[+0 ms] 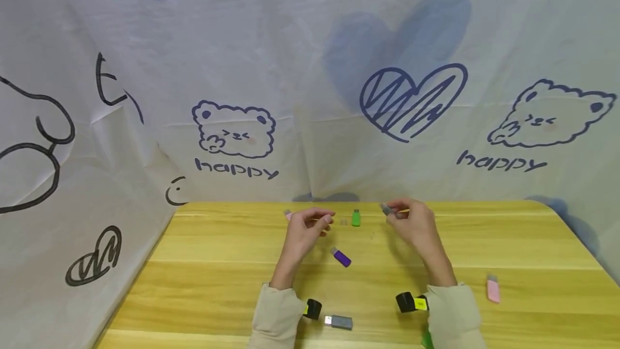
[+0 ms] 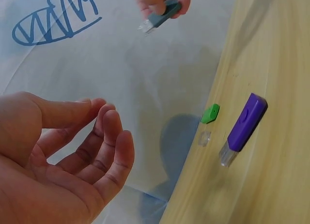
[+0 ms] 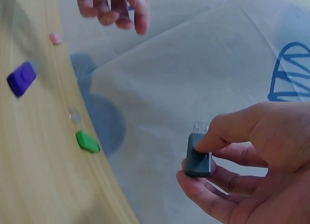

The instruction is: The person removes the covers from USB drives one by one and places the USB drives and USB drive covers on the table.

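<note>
My right hand (image 1: 411,222) pinches a dark grey USB flash drive (image 3: 197,156) between thumb and fingers, above the table's far edge. A transparent end of the drive (image 2: 147,27) points away from the fingers. My left hand (image 2: 72,146) hovers across from it with loosely bent fingers, thumb tip close to the index finger, and nothing visible in its grasp. Below and between the hands lies a purple USB flash drive (image 1: 341,257). Farther back are a green USB flash drive (image 1: 356,218) and a small clear cap (image 2: 204,138). Beside the left hand a pink drive (image 1: 288,214) is partly hidden.
Another grey USB flash drive (image 1: 339,322) lies near the front, between the forearms. A pink flash drive (image 1: 492,288) is on the right. Part of a green object (image 1: 427,339) shows by the right sleeve. A printed cloth (image 1: 310,69) hangs behind the wooden table (image 1: 203,284).
</note>
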`<state>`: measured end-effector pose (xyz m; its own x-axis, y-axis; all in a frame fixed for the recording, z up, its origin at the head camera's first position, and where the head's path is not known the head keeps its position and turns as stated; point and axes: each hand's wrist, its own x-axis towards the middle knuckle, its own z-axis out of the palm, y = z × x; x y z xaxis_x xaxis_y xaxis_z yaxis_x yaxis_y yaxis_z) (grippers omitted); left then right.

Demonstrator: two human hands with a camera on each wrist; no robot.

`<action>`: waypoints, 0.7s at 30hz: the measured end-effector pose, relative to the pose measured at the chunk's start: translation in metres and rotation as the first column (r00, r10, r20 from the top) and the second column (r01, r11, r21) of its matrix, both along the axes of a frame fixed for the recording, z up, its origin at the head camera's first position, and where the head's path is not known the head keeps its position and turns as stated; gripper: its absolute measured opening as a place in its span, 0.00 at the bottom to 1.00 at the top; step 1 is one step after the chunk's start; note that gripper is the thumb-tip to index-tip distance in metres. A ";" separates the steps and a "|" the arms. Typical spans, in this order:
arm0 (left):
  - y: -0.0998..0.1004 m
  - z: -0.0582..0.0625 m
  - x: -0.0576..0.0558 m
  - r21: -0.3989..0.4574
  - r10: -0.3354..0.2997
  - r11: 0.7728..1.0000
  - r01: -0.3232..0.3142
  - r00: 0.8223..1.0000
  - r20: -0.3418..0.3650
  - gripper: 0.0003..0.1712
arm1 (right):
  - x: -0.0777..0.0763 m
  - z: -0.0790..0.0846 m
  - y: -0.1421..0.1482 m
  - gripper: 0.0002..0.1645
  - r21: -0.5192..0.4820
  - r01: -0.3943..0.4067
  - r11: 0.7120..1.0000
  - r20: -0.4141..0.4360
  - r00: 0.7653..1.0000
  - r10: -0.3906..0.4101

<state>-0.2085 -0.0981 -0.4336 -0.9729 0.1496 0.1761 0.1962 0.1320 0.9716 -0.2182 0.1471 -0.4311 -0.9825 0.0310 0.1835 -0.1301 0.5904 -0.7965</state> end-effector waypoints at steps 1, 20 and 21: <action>0.001 0.005 0.003 0.003 -0.008 1.000 0.008 1.000 -0.001 0.11 | 0.001 0.001 -0.002 0.13 -0.016 -0.014 1.000 -0.006 1.000 0.014; 0.013 0.015 0.009 0.089 -0.087 0.992 0.090 0.996 -0.035 0.12 | 0.009 0.009 -0.042 0.09 -0.190 -0.208 0.959 -0.043 0.978 0.204; 0.014 0.015 0.009 0.096 -0.076 0.992 0.079 0.996 -0.035 0.12 | 0.009 0.009 -0.043 0.09 -0.194 -0.212 0.958 -0.044 0.977 0.208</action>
